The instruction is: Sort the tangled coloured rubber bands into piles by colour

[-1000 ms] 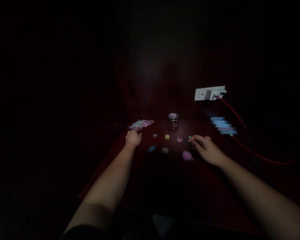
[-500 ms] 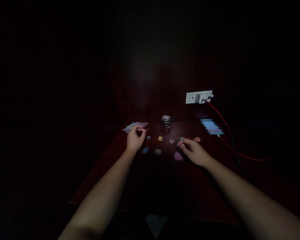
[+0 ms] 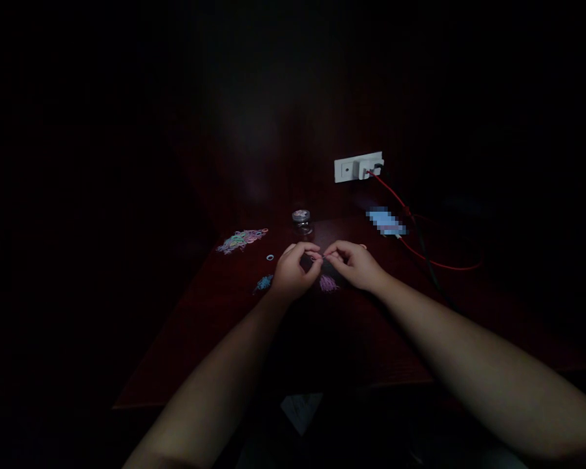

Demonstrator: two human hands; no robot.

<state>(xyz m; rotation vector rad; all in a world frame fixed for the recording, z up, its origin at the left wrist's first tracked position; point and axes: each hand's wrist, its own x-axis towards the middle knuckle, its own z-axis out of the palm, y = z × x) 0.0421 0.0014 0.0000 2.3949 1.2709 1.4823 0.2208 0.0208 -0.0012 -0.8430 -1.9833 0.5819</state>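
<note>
sorting looks partial: our hands nearly meet, their grip we cannot tell, with blue bands at eight o'clock, purple bands at six, a mixed heap unsorted at nine.

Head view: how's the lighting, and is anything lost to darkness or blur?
Head view: near-black surroundings, dim light on the tabletop; head view: left hand and right hand readable, but anything between them too small and dim to identify; head view: the blue object at the red cable pixelated.
</note>
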